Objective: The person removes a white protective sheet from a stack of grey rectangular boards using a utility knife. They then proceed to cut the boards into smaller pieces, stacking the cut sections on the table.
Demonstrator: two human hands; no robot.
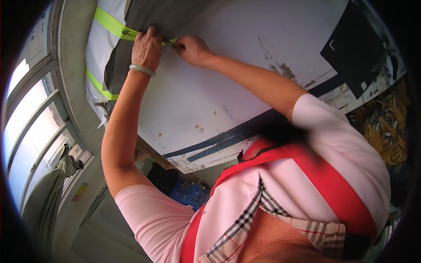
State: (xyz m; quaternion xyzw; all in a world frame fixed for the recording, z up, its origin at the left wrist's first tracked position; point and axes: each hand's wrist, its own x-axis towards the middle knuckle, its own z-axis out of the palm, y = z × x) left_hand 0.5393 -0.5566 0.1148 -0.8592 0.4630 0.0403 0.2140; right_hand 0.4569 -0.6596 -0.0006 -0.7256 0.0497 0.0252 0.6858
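Across the table [188, 101] from a black board [353, 48], hands [148, 49] curl, right pinching a lime strap [108, 20], left's grip hidden.

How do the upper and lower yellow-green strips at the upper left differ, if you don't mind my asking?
The upper strip bears a dark scribbled mark, while none can be made out on the lower strip. The left hand rests at the upper strip; neither hand touches the lower strip. The upper strip also looks broader in this view than the lower strip. Both are bright yellow-green and cross the white wrapping.
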